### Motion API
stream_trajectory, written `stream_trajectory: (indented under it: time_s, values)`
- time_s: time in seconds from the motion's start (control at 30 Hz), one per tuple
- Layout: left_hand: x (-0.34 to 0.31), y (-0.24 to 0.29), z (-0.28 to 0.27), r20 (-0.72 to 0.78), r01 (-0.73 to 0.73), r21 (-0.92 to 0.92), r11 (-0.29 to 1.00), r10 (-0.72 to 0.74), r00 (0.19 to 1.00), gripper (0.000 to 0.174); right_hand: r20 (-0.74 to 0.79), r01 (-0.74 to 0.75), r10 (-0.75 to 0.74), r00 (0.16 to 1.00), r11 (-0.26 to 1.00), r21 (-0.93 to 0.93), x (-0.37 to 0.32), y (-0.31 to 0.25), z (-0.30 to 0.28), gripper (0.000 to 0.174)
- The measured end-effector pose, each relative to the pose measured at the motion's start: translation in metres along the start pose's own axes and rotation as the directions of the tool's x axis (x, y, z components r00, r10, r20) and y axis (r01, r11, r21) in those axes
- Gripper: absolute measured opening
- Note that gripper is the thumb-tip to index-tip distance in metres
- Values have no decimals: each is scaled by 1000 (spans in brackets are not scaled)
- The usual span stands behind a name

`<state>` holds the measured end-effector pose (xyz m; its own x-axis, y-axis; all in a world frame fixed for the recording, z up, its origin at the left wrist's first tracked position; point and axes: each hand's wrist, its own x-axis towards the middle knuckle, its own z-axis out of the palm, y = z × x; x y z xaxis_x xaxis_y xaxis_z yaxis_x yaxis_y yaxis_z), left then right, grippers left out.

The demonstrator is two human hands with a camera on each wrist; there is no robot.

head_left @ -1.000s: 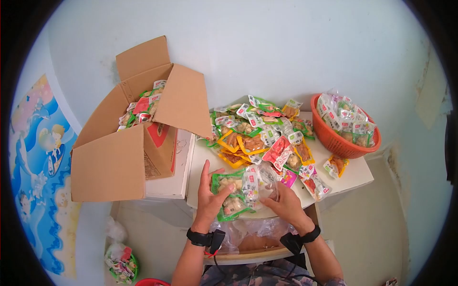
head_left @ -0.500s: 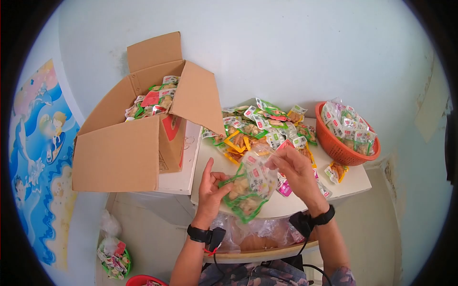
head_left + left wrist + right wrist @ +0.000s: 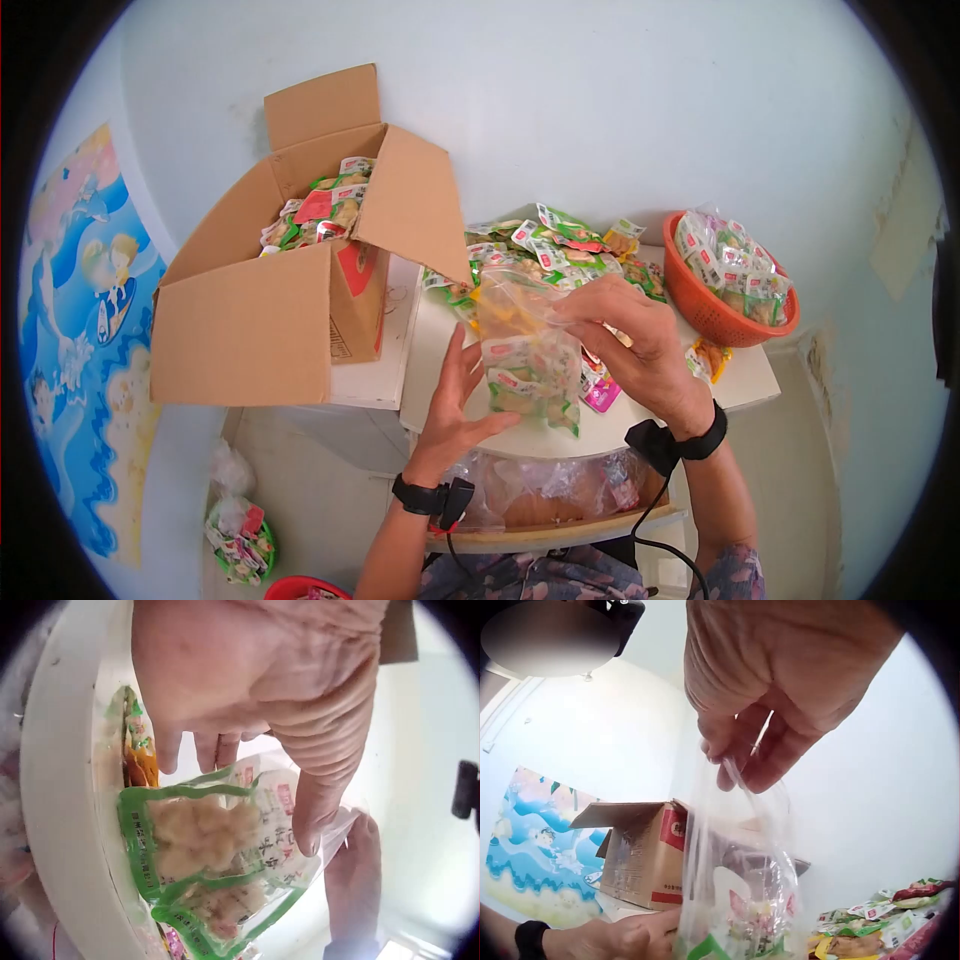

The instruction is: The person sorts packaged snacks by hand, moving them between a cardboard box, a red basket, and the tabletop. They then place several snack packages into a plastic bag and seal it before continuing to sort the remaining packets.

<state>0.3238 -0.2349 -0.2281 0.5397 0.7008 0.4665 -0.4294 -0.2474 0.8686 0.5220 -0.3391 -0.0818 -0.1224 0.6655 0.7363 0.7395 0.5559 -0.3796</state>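
Note:
My right hand pinches the top edge of a clear plastic bag, which hangs upright over the front of the white table. Green-edged snack packets with pale pieces in their windows lie inside the bag's lower part. On the bag's left side, my left hand stands with fingers spread and thumb stretched out toward the bag's bottom. From the left wrist view, the thumb lies in front of the packets, and the fingertips are partly hidden behind the bag.
Behind the bag lies a pile of snack packets. An orange basket with bagged packets stands at the right, a cardboard box of packets at the left. Clear bags fill an open drawer below; a green basket sits on the floor.
The right hand has raised the bag's top edge, turning the bag from slanted to upright. The left hand has loosened from the packets, its fingers now spread beside the bag.

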Motion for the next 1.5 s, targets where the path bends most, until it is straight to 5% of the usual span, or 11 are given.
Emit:
stream_trajectory:
  time_s: [0.07,0.17,0.27,0.33,0.43,0.47,0.57,0.7,0.87,1.07,1.5]
  values:
    - [8,3,8,72,-32,67,997,27,997,106,8,38,-38,999,999,13,-3,0,-6,17]
    - [11,-2,6,185,222,146,964,-247,951,91,30,79,-79,996,997,-1,-13,-1,-19,19]
    - [9,-7,7,144,129,315,940,-182,973,65,-44,21,-24,999,997,-78,-31,3,-34,25]
    - [4,-7,17,87,102,206,973,-122,989,51,-95,-102,91,991,988,-117,-53,10,-38,35]
    - [-1,-11,21,62,153,66,986,-157,986,36,-144,-296,307,941,951,93,-83,11,-22,67]
    - [-2,-14,20,67,187,23,982,-189,980,32,-15,-375,380,925,916,143,-93,9,-22,104]
    - [-4,-22,15,74,227,19,974,-228,971,29,-26,-382,420,907,848,366,-110,10,10,118]
    - [1,-32,16,44,113,57,992,-115,992,26,37,-516,599,800,656,550,-111,27,30,114]
    - [4,-3,36,-5,107,-67,992,-107,994,27,107,-507,583,805,583,635,-107,61,30,73]
    - [5,6,37,11,161,-11,987,-161,987,53,46,-489,711,701,434,757,-111,45,34,74]
    - [22,12,32,-9,16,233,972,-14,1000,22,15,-334,504,863,549,766,-87,44,33,51]
